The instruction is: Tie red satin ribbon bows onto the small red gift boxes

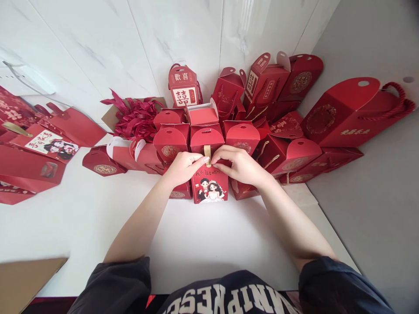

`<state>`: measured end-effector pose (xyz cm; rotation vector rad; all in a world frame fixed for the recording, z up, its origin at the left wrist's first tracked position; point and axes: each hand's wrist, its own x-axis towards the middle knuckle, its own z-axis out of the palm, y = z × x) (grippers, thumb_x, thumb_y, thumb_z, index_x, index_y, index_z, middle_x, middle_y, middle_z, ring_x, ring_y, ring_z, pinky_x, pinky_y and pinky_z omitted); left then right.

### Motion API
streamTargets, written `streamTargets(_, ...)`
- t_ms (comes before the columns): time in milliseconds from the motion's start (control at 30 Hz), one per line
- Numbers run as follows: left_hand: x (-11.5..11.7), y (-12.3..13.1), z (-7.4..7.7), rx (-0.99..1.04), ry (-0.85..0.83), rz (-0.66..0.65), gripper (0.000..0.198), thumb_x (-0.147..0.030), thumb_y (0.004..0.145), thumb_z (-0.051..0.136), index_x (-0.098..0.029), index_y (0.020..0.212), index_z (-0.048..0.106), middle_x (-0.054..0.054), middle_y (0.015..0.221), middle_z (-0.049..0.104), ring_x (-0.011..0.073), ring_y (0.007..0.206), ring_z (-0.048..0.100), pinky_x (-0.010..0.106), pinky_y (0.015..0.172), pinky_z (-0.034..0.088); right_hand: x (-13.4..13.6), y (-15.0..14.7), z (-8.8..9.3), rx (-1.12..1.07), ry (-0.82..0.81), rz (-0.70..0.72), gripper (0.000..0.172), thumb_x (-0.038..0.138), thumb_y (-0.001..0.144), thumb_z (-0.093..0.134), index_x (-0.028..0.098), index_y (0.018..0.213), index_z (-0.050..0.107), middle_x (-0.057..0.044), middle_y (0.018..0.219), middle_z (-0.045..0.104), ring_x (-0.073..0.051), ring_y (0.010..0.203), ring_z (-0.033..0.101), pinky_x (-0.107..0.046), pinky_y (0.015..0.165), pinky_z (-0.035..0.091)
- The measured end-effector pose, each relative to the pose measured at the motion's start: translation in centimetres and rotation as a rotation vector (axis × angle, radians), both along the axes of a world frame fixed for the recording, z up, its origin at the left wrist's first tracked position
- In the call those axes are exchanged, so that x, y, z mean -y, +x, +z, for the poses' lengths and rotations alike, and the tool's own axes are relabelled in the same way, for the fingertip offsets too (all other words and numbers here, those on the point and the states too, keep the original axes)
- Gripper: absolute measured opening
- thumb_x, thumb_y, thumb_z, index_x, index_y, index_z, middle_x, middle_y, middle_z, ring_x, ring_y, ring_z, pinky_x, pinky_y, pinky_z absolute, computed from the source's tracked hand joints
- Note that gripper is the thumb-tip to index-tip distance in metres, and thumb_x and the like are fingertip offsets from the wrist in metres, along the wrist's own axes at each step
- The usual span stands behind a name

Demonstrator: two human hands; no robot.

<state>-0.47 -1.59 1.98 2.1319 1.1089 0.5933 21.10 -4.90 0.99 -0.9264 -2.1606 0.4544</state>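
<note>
Red paper card makes the little box [210, 188] that stands on the white desk [196, 244], right in front of a crowd of other red boxes [242, 137]. The left hand [183, 168] and the right hand [240, 165] both sit on its top. Their fingers are pressed together and pinch the top edge, one hand on each side of a gold tab [207, 152].

The box looks light and thin — I think it would dent if squeezed hard. Soft fingers on the folded top, or flat on the two sides, seem best. The smooth card may be a bit slippery.

On the front is a cartoon bride and groom. The gold writing above them is upside down and too small to read. A box at the back [182, 87] says 歡喜 and has the 囍 sign. A pile of dark red ribbon [134, 117] lies to the left. White letters on the person's dark shirt [229, 296] are cut off — I cannot read the word.
</note>
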Motion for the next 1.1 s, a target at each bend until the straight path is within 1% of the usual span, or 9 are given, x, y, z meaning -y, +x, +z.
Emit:
streamTargets(100, 0.0, -0.1, -0.1, -0.001, 0.014, 0.006, 0.046, -0.047, 0.093, 0.048, -0.016, 0.06, 0.039, -0.003, 0.059, 0.027, 0.009, 0.057, 0.026, 0.026, 0.053, 0.023, 0.1, -0.1, -0.2, 0.032, 0.01, -0.057, 0.014, 0.015, 0.092, 0.056, 0.02, 0.095, 0.069, -0.005, 0.101, 0.069, -0.02, 0.092, 0.065, -0.034, 0.083, 0.052)
streamTargets(267, -0.2, -0.5, -0.1, -0.001, 0.038, -0.078, 0.031, -0.041, 0.086, 0.06, -0.014, 0.071, 0.06, -0.003, 0.066, 0.05, 0.0103, 0.064, 0.042, 0.023, 0.06, 0.034, 0.2, -0.3, -0.2, 0.061, 0.042, -0.073, 0.014, 0.015, 0.092, 0.056, 0.019, 0.093, 0.069, -0.005, 0.098, 0.072, -0.02, 0.089, 0.067, -0.034, 0.082, 0.052)
streamTargets(400, -0.3, -0.6, -0.1, -0.02, 0.051, -0.061, 0.034, -0.039, 0.085, 0.061, -0.013, 0.064, 0.056, -0.003, 0.062, 0.048, 0.0096, 0.061, 0.042, 0.023, 0.057, 0.033, 0.1, -0.3, -0.1, 0.082, 0.058, -0.064, 0.015, 0.015, 0.093, 0.055, 0.018, 0.093, 0.07, -0.005, 0.097, 0.073, -0.02, 0.088, 0.067, -0.034, 0.08, 0.052)
streamTargets(667, -0.2, -0.5, 0.1, -0.033, 0.049, -0.09, 0.034, -0.038, 0.086, 0.06, -0.013, 0.064, 0.057, -0.004, 0.061, 0.049, 0.0094, 0.061, 0.045, 0.022, 0.057, 0.035, 0.5, -0.3, 0.4, 0.171, 0.097, -0.048, 0.019, 0.013, 0.094, 0.051, 0.02, 0.092, 0.069, -0.006, 0.097, 0.073, -0.022, 0.09, 0.067, -0.036, 0.082, 0.05)
streamTargets(767, 0.0, -0.4, 0.2, 0.01, 0.018, -0.122, 0.027, -0.037, 0.086, 0.062, -0.013, 0.075, 0.067, -0.001, 0.07, 0.063, 0.0129, 0.07, 0.058, 0.022, 0.064, 0.044, 0.8, -0.1, 0.8, 0.156, 0.057, -0.037, 0.017, 0.014, 0.094, 0.051, 0.02, 0.093, 0.066, -0.005, 0.097, 0.072, -0.021, 0.087, 0.066, -0.034, 0.079, 0.049)
streamTargets(833, 0.2, -0.2, 0.2, 0.067, -0.052, -0.159, 0.026, -0.038, 0.085, 0.065, -0.014, 0.091, 0.072, 0.002, 0.089, 0.073, 0.018, 0.086, 0.066, 0.025, 0.078, 0.051, 1.0, 0.0, 1.1, 0.082, 0.0, -0.064, 0.009, 0.019, 0.094, 0.053, 0.02, 0.095, 0.062, -0.004, 0.093, 0.07, -0.018, 0.081, 0.064, -0.031, 0.074, 0.048)
streamTargets(900, 0.3, -0.1, 0.1, 0.107, -0.114, -0.163, 0.034, -0.041, 0.082, 0.069, -0.015, 0.103, 0.073, 0.005, 0.105, 0.075, 0.0219, 0.097, 0.068, 0.029, 0.088, 0.053, 1.1, 0.1, 1.3, 0.001, -0.054, -0.121, 0.007, 0.026, 0.094, 0.056, 0.02, 0.093, 0.058, -0.003, 0.087, 0.069, -0.017, 0.074, 0.062, -0.029, 0.069, 0.046)
streamTargets(967, 0.4, -0.1, -0.1, 0.091, -0.112, -0.127, 0.038, -0.044, 0.08, 0.071, -0.014, 0.103, 0.074, 0.006, 0.104, 0.076, 0.0239, 0.097, 0.069, 0.03, 0.085, 0.054, 1.2, 0.0, 1.4, -0.038, -0.09, -0.146, 0.012, 0.031, 0.094, 0.057, 0.02, 0.091, 0.056, -0.002, 0.084, 0.067, -0.016, 0.073, 0.061, -0.028, 0.069, 0.046)
streamTargets(1100, 0.5, 0.0, -0.2, 0.04, -0.031, -0.136, 0.034, -0.045, 0.081, 0.069, -0.013, 0.092, 0.077, 0.003, 0.091, 0.076, 0.0234, 0.089, 0.069, 0.027, 0.076, 0.052, 1.4, -0.3, 1.6, -0.055, -0.17, -0.043, 0.012, 0.031, 0.094, 0.056, 0.02, 0.091, 0.058, -0.002, 0.087, 0.068, -0.015, 0.075, 0.062, -0.028, 0.072, 0.047)
